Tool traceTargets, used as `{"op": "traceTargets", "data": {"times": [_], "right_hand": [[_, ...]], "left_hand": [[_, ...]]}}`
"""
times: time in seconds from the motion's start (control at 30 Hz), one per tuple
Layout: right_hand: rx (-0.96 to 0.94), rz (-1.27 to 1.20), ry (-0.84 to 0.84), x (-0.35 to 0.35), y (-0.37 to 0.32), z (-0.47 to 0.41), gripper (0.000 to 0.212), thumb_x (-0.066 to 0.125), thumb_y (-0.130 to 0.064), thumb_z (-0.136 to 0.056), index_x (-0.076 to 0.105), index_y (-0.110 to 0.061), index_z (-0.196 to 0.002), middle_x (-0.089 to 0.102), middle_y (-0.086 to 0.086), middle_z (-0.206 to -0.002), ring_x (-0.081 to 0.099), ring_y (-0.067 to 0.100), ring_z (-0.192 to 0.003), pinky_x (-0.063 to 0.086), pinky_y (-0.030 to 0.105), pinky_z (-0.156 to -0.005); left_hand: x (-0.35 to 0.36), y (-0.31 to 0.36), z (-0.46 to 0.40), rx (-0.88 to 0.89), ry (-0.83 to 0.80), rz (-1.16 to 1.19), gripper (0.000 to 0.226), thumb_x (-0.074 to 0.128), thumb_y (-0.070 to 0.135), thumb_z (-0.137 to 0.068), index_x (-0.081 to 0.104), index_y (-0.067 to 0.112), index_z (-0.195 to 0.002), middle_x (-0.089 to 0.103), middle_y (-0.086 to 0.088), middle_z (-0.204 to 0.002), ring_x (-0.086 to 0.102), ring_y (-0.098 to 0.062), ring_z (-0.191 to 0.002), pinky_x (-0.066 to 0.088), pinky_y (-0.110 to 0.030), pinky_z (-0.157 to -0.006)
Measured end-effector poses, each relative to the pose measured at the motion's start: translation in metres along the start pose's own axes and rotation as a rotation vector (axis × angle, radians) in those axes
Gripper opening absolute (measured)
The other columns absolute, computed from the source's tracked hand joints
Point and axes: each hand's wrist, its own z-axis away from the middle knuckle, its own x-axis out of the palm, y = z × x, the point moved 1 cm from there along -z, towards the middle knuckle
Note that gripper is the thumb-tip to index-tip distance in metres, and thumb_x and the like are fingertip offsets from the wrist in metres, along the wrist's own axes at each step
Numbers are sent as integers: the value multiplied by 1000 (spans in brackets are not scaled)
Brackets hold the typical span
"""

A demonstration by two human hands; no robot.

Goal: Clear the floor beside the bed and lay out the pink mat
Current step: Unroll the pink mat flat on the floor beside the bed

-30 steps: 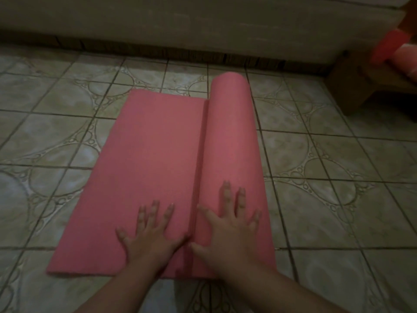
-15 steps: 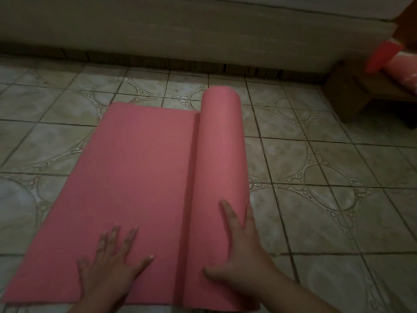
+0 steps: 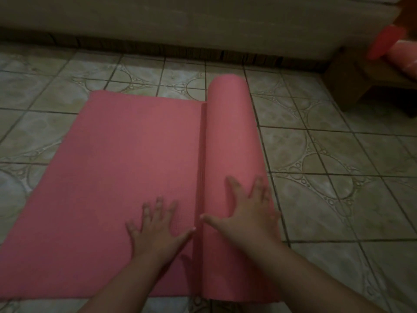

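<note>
The pink mat (image 3: 117,168) lies partly unrolled on the tiled floor, its flat part spreading to the left. The part still rolled up (image 3: 232,136) runs from the near edge toward the bed. My left hand (image 3: 158,224) presses flat on the unrolled part, fingers spread, just left of the roll. My right hand (image 3: 246,211) rests on top of the roll near its close end, fingers straight and spread.
The side of the bed (image 3: 203,28) runs along the far edge of the floor. A low wooden piece of furniture (image 3: 352,77) stands at the right with pink and red rolled things (image 3: 392,48) on it. Patterned tiles (image 3: 338,177) lie bare to the right of the roll.
The roll has moved right and more flat mat shows. My left hand has moved up beside the roll, and my right hand has shifted onto the roll's top.
</note>
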Motion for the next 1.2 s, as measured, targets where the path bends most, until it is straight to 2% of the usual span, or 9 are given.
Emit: {"op": "traceTargets", "data": {"times": [0.1, 0.4, 0.53, 0.67, 0.87, 0.97, 1.03, 1.13, 1.2], "right_hand": [[45, -74, 17, -5, 28, -4, 121, 66, -81, -41, -4, -58, -137, -10, 10, -157, 2, 32, -145, 25, 55, -110], [-103, -302, -40, -7, 37, -11, 121, 83, -45, -50, 0, -62, -136, 12, 8, -157, 19, 22, -143, 27, 34, -114], [-167, -323, -88, 14, 6, 0, 114, 76, -53, -51, -3, -69, -131, 2, 2, -159, 15, 19, -144, 27, 35, -112], [-188, -346, -126, 29, -20, 3, 112, 76, -57, -50, -2, -70, -130, -4, 0, -158, 11, 20, -144, 27, 43, -113], [-60, -473, -240, 6, 23, -12, 113, 87, -47, -48, 11, -67, -130, 3, 3, -157, 20, 22, -142, 24, 37, -115], [115, -633, -355, -12, 57, -20, 111, 81, -35, -46, 23, -56, -138, 27, 0, -152, 33, 20, -135, 38, 42, -104], [240, -747, -439, -26, 73, -22, 95, 73, -22, -56, 31, -51, -137, 52, -9, -130, 48, 16, -118, 39, 41, -93], [286, -732, -225, -37, 79, -32, 76, 60, -4, -75, 35, -29, -142, 59, 5, -116, 59, 19, -93, 49, 39, -80], [198, -568, 66, -39, 62, -33, 65, 62, -20, -79, 39, -23, -140, 53, 11, -128, 58, 25, -104, 50, 41, -89]], "left_hand": [[6, -4, -1, 0, -27, -20, 111, 2, 101, -36, -28, 52, -131, -38, 16, -144, -26, -22, -143, -9, -69, -106], [0, -28, -2, -66, -32, 23, 109, 16, 102, -37, -34, 57, -122, -38, 19, -146, -22, -19, -144, -4, -63, -111], [-12, -75, -1, -110, -17, -14, 112, 10, 103, -31, -32, 57, -124, -30, 16, -153, -18, -18, -145, 0, -61, -113], [-23, -109, 2, -152, -39, -32, 115, 9, 103, -29, -33, 56, -125, -39, 19, -143, -18, -18, -145, 1, -60, -114], [-26, -108, 2, -170, -72, -17, 116, 17, 102, -35, -31, 53, -129, -31, 11, -154, -20, -19, -145, 2, -63, -113], [-25, -95, 3, -205, -39, 42, 120, 11, 101, -34, -11, 52, -142, -24, 10, -157, -16, -21, -146, 5, -65, -112], [-24, -78, 3, -204, -41, 80, 120, 9, 101, -34, -4, 51, -143, -20, 10, -158, -14, -22, -146, 6, -65, -111], [-16, -41, 0, -89, -80, 73, 113, 17, 99, -44, -5, 51, -143, -21, 9, -158, -16, -22, -146, 4, -65, -112], [-9, -18, 1, -11, -111, 60, 109, 25, 97, -49, -8, 52, -142, -25, 9, -156, -22, -21, -144, -3, -65, -111]]}}
